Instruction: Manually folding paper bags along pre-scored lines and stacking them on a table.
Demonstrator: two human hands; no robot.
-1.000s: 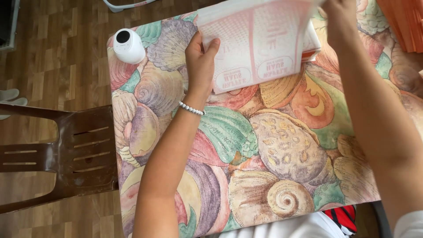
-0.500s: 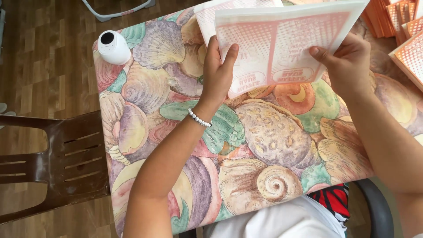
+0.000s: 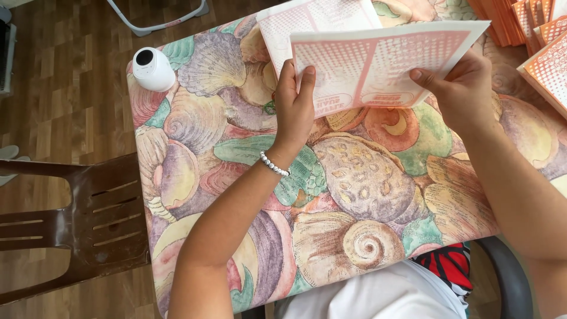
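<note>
A flat white sheet printed with pink dots [image 3: 378, 62] is lifted a little above the table. My left hand [image 3: 293, 109] grips its left edge, thumb on top, a pearl bracelet on the wrist. My right hand [image 3: 462, 88] pinches its right lower edge. Under it lies another printed sheet of the same kind [image 3: 307, 20], flat on the table toward the far side.
The table wears a cloth with a seashell pattern [image 3: 354, 195]. A small white round camera device [image 3: 152, 68] stands at its far left corner. Stacks of orange printed sheets [image 3: 534, 35] lie at the far right. A brown plastic chair [image 3: 77, 218] stands left of the table.
The sheet has come nearer and lower over the table, held by both hands. My right hand slid from its top corner down to its right lower edge.
</note>
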